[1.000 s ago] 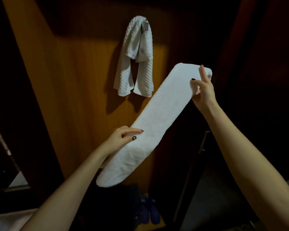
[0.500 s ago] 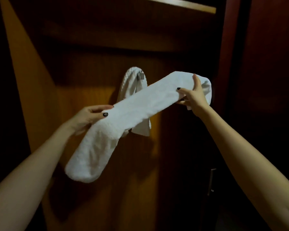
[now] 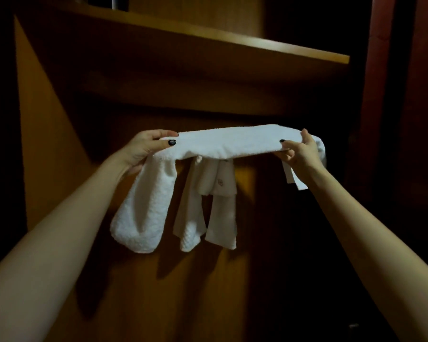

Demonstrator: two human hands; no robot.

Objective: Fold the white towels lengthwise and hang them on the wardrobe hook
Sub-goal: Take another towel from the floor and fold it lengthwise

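holding: the left hand (image 3: 143, 149) and the right hand (image 3: 299, 154) are stretching the folded towel (image 3: 227, 141) roughly level between them, in front of the wardrobe panel (image 3: 59, 144) and below the shelf (image 3: 208, 43).
left fingers (image 3: 158, 133): pinching the band, with the thumb pressing on the near face and the other fingers curling over the top edge.
right fingers (image 3: 305, 135): pinching the band near its right end, thumb in front and the rest wrapping behind.
towel ends: a long end is drooping below the left hand, and a short tail is hanging past the right hand.
hung towel (image 3: 218, 201): draping down the panel just behind the held band, its two tails showing under the band's middle and its top being covered.
hook: being hidden by the held band, so i cannot tell exactly where it is sitting.
step in hand: the lengthwise fold is looking finished on this towel, and the hanging appears to be starting.
next move: likely calling for laying the band's middle over the hook on top of the hung towel, then easing both pinches so the ends are dropping. the ends are looking uneven, so the towel probably needs shifting sideways first.
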